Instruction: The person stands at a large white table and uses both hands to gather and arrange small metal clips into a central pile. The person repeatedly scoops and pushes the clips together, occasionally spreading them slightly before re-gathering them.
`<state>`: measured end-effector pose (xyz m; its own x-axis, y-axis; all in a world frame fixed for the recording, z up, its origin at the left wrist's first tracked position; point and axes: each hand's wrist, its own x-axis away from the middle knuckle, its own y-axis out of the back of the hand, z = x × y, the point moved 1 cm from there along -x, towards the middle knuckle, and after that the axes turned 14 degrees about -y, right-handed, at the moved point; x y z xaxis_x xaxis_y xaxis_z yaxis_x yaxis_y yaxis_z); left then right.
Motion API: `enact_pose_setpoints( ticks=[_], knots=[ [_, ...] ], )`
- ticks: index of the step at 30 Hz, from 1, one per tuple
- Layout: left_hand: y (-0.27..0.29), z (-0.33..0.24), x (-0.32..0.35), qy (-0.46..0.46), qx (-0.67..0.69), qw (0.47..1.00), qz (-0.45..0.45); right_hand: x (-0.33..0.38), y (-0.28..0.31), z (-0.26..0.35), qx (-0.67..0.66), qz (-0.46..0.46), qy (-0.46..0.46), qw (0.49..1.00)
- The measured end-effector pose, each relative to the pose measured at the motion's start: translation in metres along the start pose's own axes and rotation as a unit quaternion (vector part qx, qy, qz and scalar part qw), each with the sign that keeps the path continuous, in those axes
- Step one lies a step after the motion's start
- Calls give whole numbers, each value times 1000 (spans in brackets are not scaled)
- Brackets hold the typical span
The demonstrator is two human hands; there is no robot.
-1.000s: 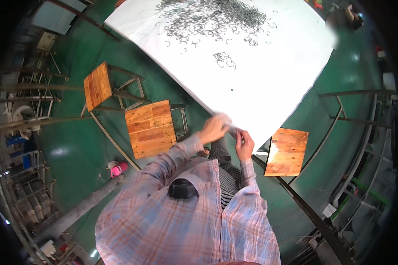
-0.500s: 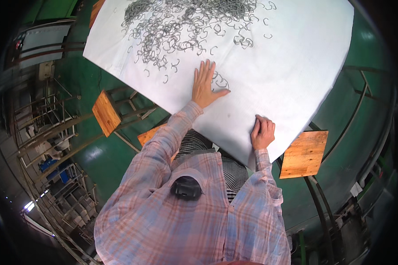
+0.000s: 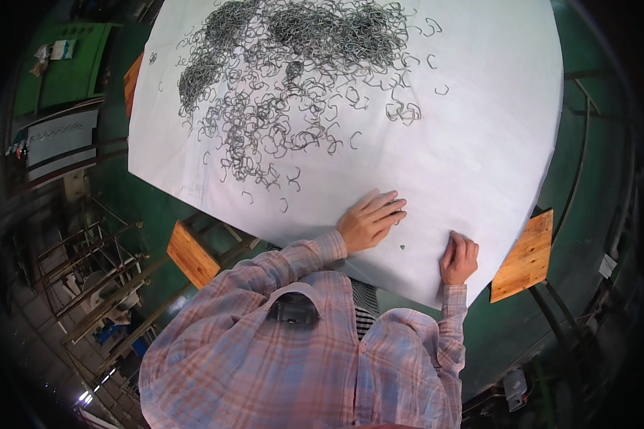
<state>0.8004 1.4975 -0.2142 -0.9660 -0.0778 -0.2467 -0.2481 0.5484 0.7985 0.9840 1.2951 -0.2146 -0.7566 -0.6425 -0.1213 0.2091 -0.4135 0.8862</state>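
Note:
Several open C-shaped metal wire rings lie strewn over the far and left part of a white-covered table. My left hand lies palm down near the table's front edge, fingers stretched out to the right. A bit of dark wire peeks out at its fingertips; what lies under the palm is hidden. My right hand rests at the front right, its fingers curled in toward the thumb. Whatever it may hold cannot be seen. Between the hands sits a small dark speck.
Dense heaps of rings cover the table's far side. A small loose cluster of rings lies right of the main spread. Wooden stools stand close to the table, one at the left and another at the right. Metal frames stand farther left.
The view has shifted, so more of the heap shows. My left hand has drawn nearer the front edge and turned its fingers to the right, over the few rings formerly beside it. My right hand stays curled.

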Motion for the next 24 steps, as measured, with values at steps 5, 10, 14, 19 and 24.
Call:
enact_pose_setpoints(
  ticks=[5, 10, 14, 19, 24],
  knots=[
    [6, 1, 1, 18, 90, 993, -68, 1, -1, 7, 71, -87, -65, 992],
    [34, 25, 10, -19, 5, 992, -125, 5, -4, 9, 140, -180, -195, 954],
    [92, 96, 39, 73, -128, 975, -164, 19, -27, 10, 178, -218, -242, 929],
    [121, 185, 113, 257, -293, 912, -130, 45, -62, 33, 163, -181, -207, 947],
    [100, 137, 139, 71, -257, 964, -25, 68, -66, 43, 151, -175, -187, 955]
  ],
)
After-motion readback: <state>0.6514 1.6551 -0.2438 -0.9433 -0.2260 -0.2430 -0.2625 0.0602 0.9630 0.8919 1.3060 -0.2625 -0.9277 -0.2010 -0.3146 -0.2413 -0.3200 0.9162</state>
